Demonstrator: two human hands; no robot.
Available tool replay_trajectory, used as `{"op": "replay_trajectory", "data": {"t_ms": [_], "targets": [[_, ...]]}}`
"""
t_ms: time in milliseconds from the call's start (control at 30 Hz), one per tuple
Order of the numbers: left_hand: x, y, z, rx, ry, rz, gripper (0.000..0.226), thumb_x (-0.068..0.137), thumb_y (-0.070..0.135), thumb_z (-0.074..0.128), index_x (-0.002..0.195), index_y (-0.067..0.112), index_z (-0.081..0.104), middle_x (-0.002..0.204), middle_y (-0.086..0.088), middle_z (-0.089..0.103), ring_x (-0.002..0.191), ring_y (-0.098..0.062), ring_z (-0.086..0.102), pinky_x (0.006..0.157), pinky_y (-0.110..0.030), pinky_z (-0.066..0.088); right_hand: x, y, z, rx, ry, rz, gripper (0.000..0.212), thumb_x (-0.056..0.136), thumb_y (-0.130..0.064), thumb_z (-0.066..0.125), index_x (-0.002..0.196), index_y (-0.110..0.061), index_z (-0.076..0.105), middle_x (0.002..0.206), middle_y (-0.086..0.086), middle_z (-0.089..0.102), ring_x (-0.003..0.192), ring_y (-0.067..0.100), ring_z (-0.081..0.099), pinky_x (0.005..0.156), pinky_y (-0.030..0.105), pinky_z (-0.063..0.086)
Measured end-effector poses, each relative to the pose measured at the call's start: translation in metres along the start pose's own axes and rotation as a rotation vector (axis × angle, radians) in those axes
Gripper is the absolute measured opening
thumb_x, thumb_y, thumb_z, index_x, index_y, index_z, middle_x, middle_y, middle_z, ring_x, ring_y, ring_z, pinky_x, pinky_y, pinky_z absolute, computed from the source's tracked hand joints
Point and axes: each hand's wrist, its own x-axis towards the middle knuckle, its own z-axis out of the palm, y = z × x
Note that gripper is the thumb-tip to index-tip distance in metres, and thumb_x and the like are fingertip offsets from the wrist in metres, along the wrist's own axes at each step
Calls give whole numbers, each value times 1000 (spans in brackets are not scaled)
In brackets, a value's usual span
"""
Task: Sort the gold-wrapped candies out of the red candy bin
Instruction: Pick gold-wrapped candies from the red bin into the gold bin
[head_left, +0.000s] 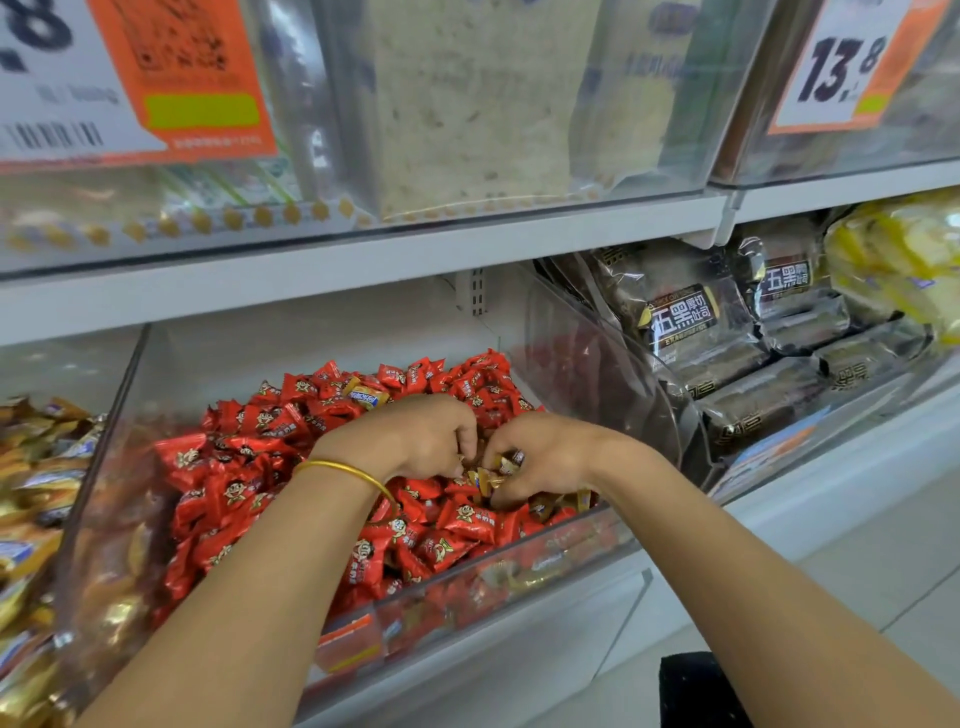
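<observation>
Fingers (466, 441) of the left hand (431, 436) are curled downward, their tips pinching a small cluster of gold-wrapped candies (488, 475). Fingers (524, 486) of the right hand (545, 457) curl round the same cluster from the other side, so both hands hold it between them, knuckles nearly touching. The hands probably meet like this to gather several loose pieces at once, or to pass them from one hand to the other. The cluster sits on top of the heap of red candies (234, 488), towards the right front of the red candy bin (519, 571), a clear plastic trough. A few more gold wrappers (569, 501) lie just beside the right hand against the bin's front wall. One stray gold candy (366, 397) rests further back on the heap, beyond the left hand. A gold bangle (343, 470) circles the left wrist. Both forearms cross the low front wall, which is the open way in and out. A shelf (363, 254) hangs above the bin, so lifting room looks limited and drawing back toward the body seems the easier path. The bin's clear right wall (597, 364) stands near the right hand. To the left, just past the other wall, is a bin of gold candies (31, 493), a likely destination. To the right lie dark bread packets (685, 322).
</observation>
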Motion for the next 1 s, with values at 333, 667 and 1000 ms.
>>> {"op": "replay_trajectory", "data": {"t_ms": [333,667,1000], "targets": [[-4,-1,-1,-194,278,81,11,94,14,51,91,19,60,92,4,67,90,-13,61,79,-29,49,-11,13,-11,386,339,36,24,82,-11,71,102,-1,64,100,6,58,94,18,55,83,31,44],[6,8,11,-41,-40,133,23,98,23,44,112,29,62,106,6,59,101,-14,54,86,-25,41,-35,6,-20,1580,250,171,12,87,3,59,94,-5,61,81,14,63,63,23,66,58,36,60],[8,11,13,-67,81,170,7,87,26,63,93,25,66,96,12,61,100,-12,55,100,-39,38,-33,6,-19,1993,54,338,35,62,-38,76,54,-8,60,69,11,60,50,16,55,35,19,45]]}}
